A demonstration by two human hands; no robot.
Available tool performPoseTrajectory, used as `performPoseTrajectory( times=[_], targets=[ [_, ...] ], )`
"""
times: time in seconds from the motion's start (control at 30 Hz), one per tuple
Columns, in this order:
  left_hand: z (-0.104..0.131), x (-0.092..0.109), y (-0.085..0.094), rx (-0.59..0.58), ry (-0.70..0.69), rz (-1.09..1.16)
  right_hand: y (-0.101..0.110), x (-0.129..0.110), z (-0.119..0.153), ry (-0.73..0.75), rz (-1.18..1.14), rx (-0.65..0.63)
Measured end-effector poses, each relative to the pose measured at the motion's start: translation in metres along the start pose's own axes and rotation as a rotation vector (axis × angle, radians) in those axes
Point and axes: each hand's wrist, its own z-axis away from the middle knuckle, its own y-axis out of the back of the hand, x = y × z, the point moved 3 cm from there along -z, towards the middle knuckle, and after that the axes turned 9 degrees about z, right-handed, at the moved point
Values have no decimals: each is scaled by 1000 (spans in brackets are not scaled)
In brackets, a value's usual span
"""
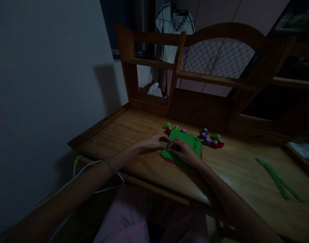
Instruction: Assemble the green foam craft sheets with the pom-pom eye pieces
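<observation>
A small stack of green sheets [187, 138], with red edges showing underneath, lies on the wooden desk. My left hand [156, 140] is at the stack's left edge, thumb and fingers closed together. My right hand [183, 152] rests over the top green sheet, its fingertips pinched close to those of my left hand. Whatever sits between the fingertips is too small and dark to make out. Small dark green bits lie on the right part of the top sheet.
Small domed pieces with eyes, purple [203, 135], red [214, 144] and green [216, 137], stand behind the stack. Green strips [273, 173] lie on the desk [235, 168] at right. A wooden shelf [150, 100] rises behind. A white cable [85, 165] hangs at the left.
</observation>
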Motion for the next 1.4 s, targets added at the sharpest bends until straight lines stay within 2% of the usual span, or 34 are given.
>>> performPoseTrajectory(
  times=[0.3,0.53,0.73,1.1,1.4],
  targets=[
    [-3,-4,0,-8,-13,66,14,2,3,28,-41,-99],
    [1,-1,1,6,-18,5,15,3,3,21,-60,-83],
    [1,1,1,-13,-11,-44,8,1,2,3,-10,-40],
    [0,-6,1,-18,27,-52,7,1,1,44,-71,-35],
    [0,-5,3,-27,19,-68,23,5,5,47,-144,-173]
  ],
)
